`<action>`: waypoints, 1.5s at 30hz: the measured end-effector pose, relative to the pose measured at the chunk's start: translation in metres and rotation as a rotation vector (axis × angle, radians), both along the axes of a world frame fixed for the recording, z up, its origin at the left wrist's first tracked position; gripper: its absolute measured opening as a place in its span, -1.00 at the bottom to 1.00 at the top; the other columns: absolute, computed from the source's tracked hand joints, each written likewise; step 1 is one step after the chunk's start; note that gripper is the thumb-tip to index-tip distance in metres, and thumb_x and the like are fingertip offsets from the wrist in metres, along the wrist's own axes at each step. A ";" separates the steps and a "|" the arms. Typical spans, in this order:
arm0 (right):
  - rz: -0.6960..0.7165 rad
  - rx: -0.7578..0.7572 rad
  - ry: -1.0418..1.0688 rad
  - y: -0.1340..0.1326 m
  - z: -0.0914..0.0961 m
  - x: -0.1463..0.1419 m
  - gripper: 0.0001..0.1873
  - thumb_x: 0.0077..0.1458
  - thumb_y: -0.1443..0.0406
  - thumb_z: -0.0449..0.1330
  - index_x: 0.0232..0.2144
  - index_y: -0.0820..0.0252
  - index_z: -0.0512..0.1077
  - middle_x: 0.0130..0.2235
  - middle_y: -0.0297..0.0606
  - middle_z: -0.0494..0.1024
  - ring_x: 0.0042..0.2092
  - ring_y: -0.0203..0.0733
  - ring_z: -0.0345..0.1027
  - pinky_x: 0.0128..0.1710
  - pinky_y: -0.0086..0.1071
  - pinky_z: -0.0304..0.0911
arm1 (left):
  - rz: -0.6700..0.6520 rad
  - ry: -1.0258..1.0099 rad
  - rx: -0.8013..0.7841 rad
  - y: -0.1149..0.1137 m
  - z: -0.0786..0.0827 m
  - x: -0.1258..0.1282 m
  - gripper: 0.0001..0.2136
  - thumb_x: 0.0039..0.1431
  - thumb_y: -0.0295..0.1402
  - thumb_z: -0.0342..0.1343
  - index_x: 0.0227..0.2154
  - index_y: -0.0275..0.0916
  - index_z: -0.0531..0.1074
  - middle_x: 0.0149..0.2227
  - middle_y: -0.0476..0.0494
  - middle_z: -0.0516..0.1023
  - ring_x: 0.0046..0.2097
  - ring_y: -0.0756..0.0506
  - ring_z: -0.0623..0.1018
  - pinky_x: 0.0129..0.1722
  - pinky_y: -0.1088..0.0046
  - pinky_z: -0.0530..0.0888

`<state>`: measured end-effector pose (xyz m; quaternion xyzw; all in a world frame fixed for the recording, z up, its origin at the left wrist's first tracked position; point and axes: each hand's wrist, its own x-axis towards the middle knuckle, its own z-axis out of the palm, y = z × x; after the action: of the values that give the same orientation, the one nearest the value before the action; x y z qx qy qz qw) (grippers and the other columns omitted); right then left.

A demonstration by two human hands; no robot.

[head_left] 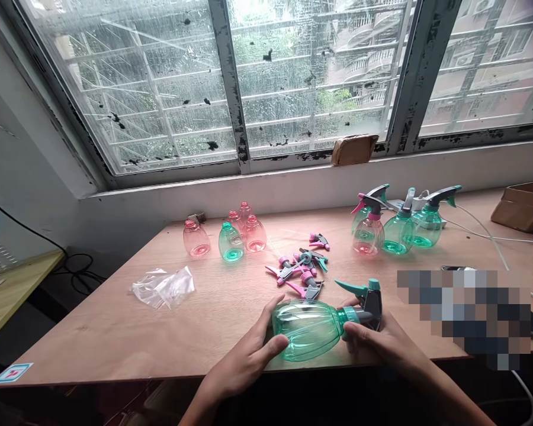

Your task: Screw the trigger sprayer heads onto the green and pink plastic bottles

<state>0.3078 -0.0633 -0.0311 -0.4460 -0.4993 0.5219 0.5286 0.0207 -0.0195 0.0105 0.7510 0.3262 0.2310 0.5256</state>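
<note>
Green bottle [308, 340] held sideways over the surface's [115, 343] front edge, left hand [255, 354] cupped round its base, right hand [384, 342] pinching the collar [350, 315], probably mid-threading; next calls for twisting it snug, base steadied.

Nothing is legible, not even the small corner sticker [12, 373] on the table [115, 343].

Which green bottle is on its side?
The green spray bottle held between the left hand, at its base, and the right hand, at its neck. The other green bottles stand upright.
</note>
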 end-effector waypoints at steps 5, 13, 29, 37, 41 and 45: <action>-0.007 -0.024 0.006 -0.001 0.001 -0.001 -0.58 0.02 0.06 0.42 -0.21 0.18 0.43 -0.51 -0.34 0.61 -0.50 -0.12 0.48 -0.44 -0.25 0.41 | -0.008 0.007 0.062 -0.001 -0.001 0.004 -0.03 0.09 -0.31 0.40 0.42 0.03 -0.14 0.48 -0.12 -0.01 0.48 -0.27 0.01 0.46 0.15 0.00; 0.016 -0.006 -0.059 -0.001 0.002 0.000 -0.59 0.06 0.05 0.39 -0.19 0.20 0.45 -0.55 -0.36 0.59 -0.49 -0.11 0.48 -0.42 -0.26 0.40 | -0.010 -0.006 0.031 -0.001 0.001 0.001 -0.26 0.32 -0.07 0.12 0.43 -0.05 -0.12 0.50 -0.17 -0.10 0.49 -0.31 -0.06 0.46 0.06 -0.10; -0.014 0.009 -0.029 -0.001 0.002 -0.001 -0.59 0.03 0.05 0.41 -0.22 0.20 0.45 -0.51 -0.30 0.62 -0.49 -0.10 0.48 -0.44 -0.23 0.42 | 0.023 0.001 0.023 -0.002 0.001 0.001 -0.42 0.42 -0.08 -0.05 0.41 -0.05 -0.03 0.50 -0.13 -0.05 0.49 -0.26 -0.04 0.47 0.10 -0.11; -0.038 -0.014 -0.002 -0.003 0.008 -0.004 -0.56 -0.04 -0.01 0.43 -0.28 0.16 0.46 -0.53 -0.33 0.58 -0.50 -0.09 0.47 -0.44 -0.22 0.38 | -0.039 -0.014 0.055 -0.003 0.003 0.004 -0.13 0.13 -0.32 0.37 0.39 0.02 -0.03 0.45 -0.14 0.09 0.45 -0.29 0.10 0.44 0.10 0.04; -0.036 -0.009 0.004 -0.002 0.006 -0.003 -0.57 -0.04 0.00 0.43 -0.30 0.17 0.46 -0.54 -0.32 0.59 -0.51 -0.09 0.47 -0.43 -0.23 0.38 | -0.029 -0.005 0.089 -0.003 -0.001 0.005 -0.09 0.09 -0.33 0.40 0.39 0.02 -0.04 0.45 -0.16 0.07 0.45 -0.30 0.09 0.44 0.09 0.05; -0.025 -0.001 0.019 -0.002 0.004 -0.002 -0.59 -0.01 0.03 0.43 -0.29 0.18 0.47 -0.53 -0.31 0.61 -0.50 -0.10 0.48 -0.44 -0.26 0.38 | -0.046 -0.006 0.059 -0.002 -0.001 0.002 -0.06 0.08 -0.12 0.39 0.41 -0.02 -0.05 0.47 -0.18 0.04 0.46 -0.36 0.06 0.45 0.05 -0.01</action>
<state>0.3061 -0.0657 -0.0273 -0.4473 -0.4886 0.5196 0.5396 0.0223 -0.0216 0.0096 0.7727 0.3002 0.2310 0.5093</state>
